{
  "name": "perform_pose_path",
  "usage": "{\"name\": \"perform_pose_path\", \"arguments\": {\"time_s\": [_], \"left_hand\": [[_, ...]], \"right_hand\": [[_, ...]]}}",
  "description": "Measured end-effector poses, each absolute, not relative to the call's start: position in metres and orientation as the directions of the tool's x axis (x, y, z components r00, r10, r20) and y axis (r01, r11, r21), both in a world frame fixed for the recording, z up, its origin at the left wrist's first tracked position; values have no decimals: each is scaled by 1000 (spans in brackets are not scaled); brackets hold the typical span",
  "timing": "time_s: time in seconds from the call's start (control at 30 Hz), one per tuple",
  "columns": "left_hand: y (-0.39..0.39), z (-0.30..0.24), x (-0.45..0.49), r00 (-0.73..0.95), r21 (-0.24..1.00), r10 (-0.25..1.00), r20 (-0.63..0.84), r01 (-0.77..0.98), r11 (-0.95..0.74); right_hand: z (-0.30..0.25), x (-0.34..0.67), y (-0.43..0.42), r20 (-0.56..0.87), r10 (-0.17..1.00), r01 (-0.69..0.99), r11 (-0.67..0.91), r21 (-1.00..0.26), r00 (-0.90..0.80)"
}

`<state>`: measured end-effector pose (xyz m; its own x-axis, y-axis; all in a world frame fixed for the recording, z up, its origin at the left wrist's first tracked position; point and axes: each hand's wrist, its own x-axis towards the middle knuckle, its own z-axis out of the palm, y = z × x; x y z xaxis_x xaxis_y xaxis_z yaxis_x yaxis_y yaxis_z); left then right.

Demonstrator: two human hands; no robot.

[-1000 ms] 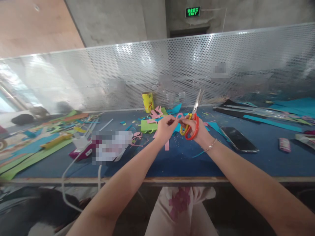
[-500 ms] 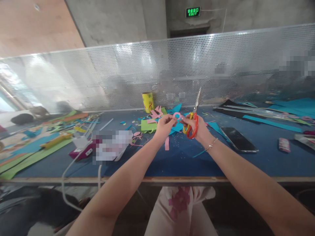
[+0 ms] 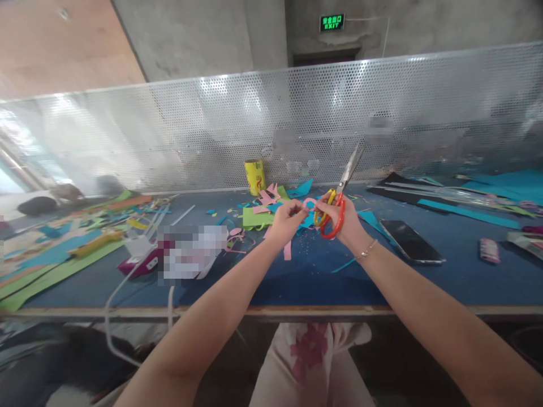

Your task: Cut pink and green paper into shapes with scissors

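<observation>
A small pink paper ring (image 3: 309, 200) is held up over the table between my two hands. My left hand (image 3: 287, 220) pinches its left side between thumb and fingers. My right hand (image 3: 350, 222) has its fingertips at the ring's right side. Hooked on that same hand are scissors (image 3: 349, 170) with red and yellow handles, their blades pointing up and to the right, away from the ring. Blue, green and pink paper scraps (image 3: 257, 217) lie just behind and beneath the hands.
A yellow cylinder (image 3: 255, 177) stands against the perforated metal screen (image 3: 178, 130). To the right lie a black phone (image 3: 410, 241), a small pink object (image 3: 490, 250) and a blue paper strip (image 3: 469, 213). Leftward are a yellow glue gun (image 3: 95, 243), a purple-and-white item (image 3: 146, 261) and more coloured paper (image 3: 46, 251).
The scissors have tilted further to the right. Both hands have shifted slightly, and the pink ring has moved a little right and down, with my left fingers covering more of it.
</observation>
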<state>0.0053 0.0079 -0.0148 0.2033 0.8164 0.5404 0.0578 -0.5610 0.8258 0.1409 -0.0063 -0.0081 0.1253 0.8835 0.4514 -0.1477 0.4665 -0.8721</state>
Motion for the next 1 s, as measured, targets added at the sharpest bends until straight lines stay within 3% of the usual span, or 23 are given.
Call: {"name": "perform_pose_path", "arguments": {"time_s": [0.2, 0.47, 0.8, 1.0], "left_hand": [[4, -12, 7, 224, 846, 831, 509, 49, -531], [1, -9, 9, 174, 888, 873, 456, -24, -460], [14, -6, 1, -100, 848, 908, 407, -328, -416], [10, -3, 2, -118, 824, 929, 351, -431, -367]], "right_hand": [[-12, 141, 0, 415, 891, -153, 444, -883, 186], [-3, 139, -13, 383, 918, -243, 397, -885, 105], [-15, 135, -9, 185, 976, 52, 191, -980, -111], [-16, 128, -17, 251, 929, 315, 332, -889, -271]]}}
